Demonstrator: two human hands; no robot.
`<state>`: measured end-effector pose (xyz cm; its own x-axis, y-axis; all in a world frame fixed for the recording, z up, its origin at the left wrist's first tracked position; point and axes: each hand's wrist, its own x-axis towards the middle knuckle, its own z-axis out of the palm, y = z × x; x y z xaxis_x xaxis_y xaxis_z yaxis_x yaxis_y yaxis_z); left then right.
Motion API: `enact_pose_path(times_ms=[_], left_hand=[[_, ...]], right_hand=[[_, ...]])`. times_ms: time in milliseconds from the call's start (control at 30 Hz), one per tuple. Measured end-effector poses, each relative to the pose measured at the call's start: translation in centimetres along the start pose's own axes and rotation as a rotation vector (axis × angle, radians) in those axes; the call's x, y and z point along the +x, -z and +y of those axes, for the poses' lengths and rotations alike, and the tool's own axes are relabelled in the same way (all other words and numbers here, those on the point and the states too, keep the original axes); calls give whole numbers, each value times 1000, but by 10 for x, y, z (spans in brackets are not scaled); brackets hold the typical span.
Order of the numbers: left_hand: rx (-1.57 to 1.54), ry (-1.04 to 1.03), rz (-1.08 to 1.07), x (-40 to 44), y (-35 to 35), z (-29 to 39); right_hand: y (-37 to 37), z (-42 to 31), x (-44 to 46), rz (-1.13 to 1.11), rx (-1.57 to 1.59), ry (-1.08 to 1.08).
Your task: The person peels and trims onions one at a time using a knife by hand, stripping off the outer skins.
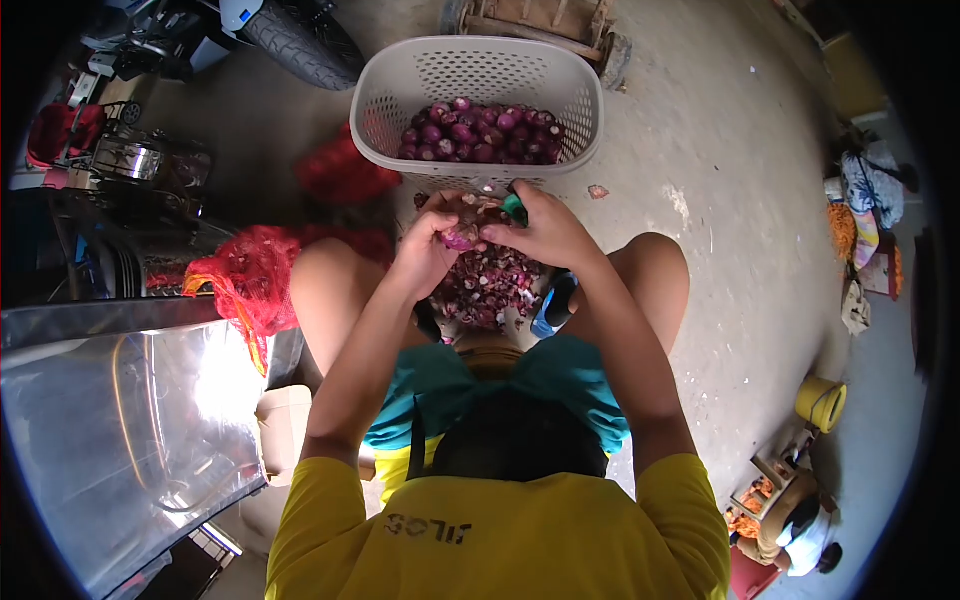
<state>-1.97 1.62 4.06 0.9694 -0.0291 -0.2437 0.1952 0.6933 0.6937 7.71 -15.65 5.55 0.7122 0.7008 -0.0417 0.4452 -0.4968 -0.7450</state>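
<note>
My left hand (425, 250) is closed around a red onion (460, 238), with loose papery skin about it. Close beside it, my right hand (548, 228) grips a small green-handled tool (514, 209); its working end is hidden by the hands and skins. The right thumb is near the onion. Just beyond both hands stands a grey perforated basket (366, 150) with many purple-red onions (480, 132) in it. Under the hands, a heap of onion peelings (485, 290) lies on the floor between my feet.
A red mesh sack (255, 275) lies by my left knee, and another red bundle (345, 172) is left of the basket. A motorcycle tyre (305, 45) and a wooden cart (540, 22) stand behind. A yellow bucket (821, 403) and another person (800, 525) are at right.
</note>
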Motion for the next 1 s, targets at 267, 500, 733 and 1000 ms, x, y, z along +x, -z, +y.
enact_pose_path(times_ms=[267,500,733,1000], left_hand=[[16,49,-27,-1,4,-11],[-19,0,69,2,1,-14],[-128,-17,-7,6,4,-17],[-285,-76,67,5,5,1]], right_hand=[[-6,-16,0,-60,238,87],[-2,-18,2,-132,278,12],[-2,-15,1,-55,275,135],[12,-4,-5,-106,218,20]])
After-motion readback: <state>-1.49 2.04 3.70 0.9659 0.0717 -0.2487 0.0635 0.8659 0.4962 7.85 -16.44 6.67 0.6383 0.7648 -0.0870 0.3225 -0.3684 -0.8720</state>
